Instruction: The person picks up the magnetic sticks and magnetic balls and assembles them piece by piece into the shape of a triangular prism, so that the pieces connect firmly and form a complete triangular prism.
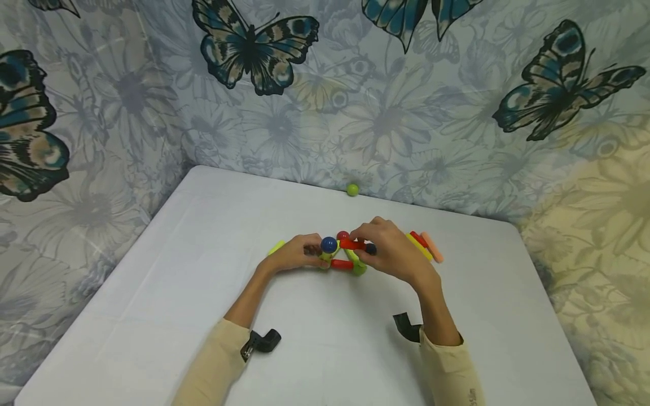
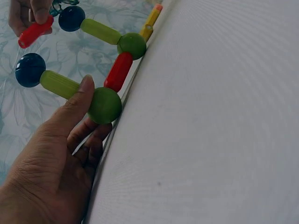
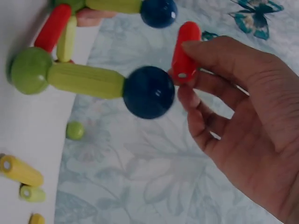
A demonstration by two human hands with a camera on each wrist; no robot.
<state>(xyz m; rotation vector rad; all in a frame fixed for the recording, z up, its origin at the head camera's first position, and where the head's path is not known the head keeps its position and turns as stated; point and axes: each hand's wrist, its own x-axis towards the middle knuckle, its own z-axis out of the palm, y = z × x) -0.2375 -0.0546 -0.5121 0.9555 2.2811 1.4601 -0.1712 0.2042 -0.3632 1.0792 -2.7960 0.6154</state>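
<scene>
A magnetic ball-and-rod structure stands on the table, held by my left hand (image 1: pixel 294 252). The thumb presses where an upright lime rod (image 2: pixel 60 84) meets a green ball (image 2: pixel 104 105), with fingers behind the ball. A red rod (image 2: pixel 118 71) joins this ball to another green ball (image 2: pixel 132 45). Dark blue balls (image 2: pixel 31 70) top both upright lime rods. Above, my right hand (image 1: pixel 391 248) pinches a loose red rod (image 3: pixel 184 58) between thumb and fingers, close beside the nearer blue ball (image 3: pixel 149 92). At the structure's back shows a red ball (image 1: pixel 342 235).
Yellow (image 1: pixel 419 247), red and orange (image 1: pixel 432 247) rods lie right of the structure, partly behind my right hand. A lime rod (image 1: pixel 276 246) lies beyond my left hand. One lime ball (image 1: pixel 352 190) sits at the table's back edge, against the butterfly-patterned backdrop (image 1: pixel 386 118).
</scene>
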